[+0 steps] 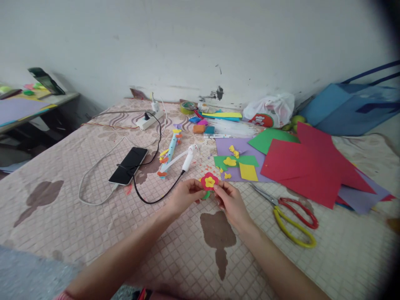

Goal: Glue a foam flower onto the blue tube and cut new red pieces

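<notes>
Between my two hands is a small paper flower (209,181), red with a yellow flower shape layered on it and a bit of green below. My left hand (188,193) pinches its left edge, and my right hand (229,198) grips its right edge with the thumb in front. Just beyond lie yellow flower cutouts (230,161), a green strip (250,160) and a yellow square (248,171) on a purple sheet (225,146). To the left rests a white glue gun (188,160) with a black cord, beside a light-blue strip (171,150) bearing small coloured pieces.
Scissors (278,204) with red and yellow handles lie right of my hands. Red sheets (300,168) cover the right side. A phone (128,166) on a cable and a power strip (150,121) are left. Behind stand a plastic bag (271,109) and a blue bag (340,108).
</notes>
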{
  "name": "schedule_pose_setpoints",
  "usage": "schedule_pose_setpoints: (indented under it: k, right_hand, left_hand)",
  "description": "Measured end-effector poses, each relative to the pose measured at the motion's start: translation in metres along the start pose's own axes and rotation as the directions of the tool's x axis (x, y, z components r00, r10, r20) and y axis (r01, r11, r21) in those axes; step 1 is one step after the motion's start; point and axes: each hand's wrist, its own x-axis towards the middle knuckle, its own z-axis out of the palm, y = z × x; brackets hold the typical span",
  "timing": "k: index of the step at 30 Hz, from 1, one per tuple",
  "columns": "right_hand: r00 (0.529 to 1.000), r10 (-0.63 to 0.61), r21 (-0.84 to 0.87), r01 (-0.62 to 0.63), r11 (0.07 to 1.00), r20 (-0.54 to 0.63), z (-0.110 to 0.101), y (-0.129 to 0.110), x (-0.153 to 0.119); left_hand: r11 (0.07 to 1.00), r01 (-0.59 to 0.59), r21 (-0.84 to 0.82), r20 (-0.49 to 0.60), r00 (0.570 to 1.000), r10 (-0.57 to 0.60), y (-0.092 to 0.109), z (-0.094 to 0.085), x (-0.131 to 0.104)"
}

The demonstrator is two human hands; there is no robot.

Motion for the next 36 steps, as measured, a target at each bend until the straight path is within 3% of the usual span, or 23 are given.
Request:
schedule_pose_setpoints:
  k: [7, 25, 31, 36]
  right_hand:
    - [1.0, -0.022, -0.027, 0.021, 0.999, -0.004, 0.001, 0.002, -0.001]
    - [1.0, 0.013, -0.028, -0.013, 1.0, 0.008, 0.003, 0.002, 0.0]
    - [0.999, 0.031, 0.014, -0.031, 0.999, 0.039, 0.003, 0.003, 0.0]
    - [0.996, 0.032, -0.022, -0.03, 0.999, 0.081, 0.005, 0.004, -0.003]
  left_hand:
    - [0.997, 0.013, -0.075, 0.001, 1.0, -0.013, 0.003, 0.0, -0.003]
    - [0.999, 0.034, -0.031, 0.001, 0.999, -0.034, -0.002, -0.009, -0.007]
    - [0.99, -0.016, 0.143, -0.006, 1.0, 0.017, -0.007, -0.021, -0.016]
    - [0.937, -0.103, 0.335, -0.1, 0.984, 0.145, 0.001, -0.024, -0.024]
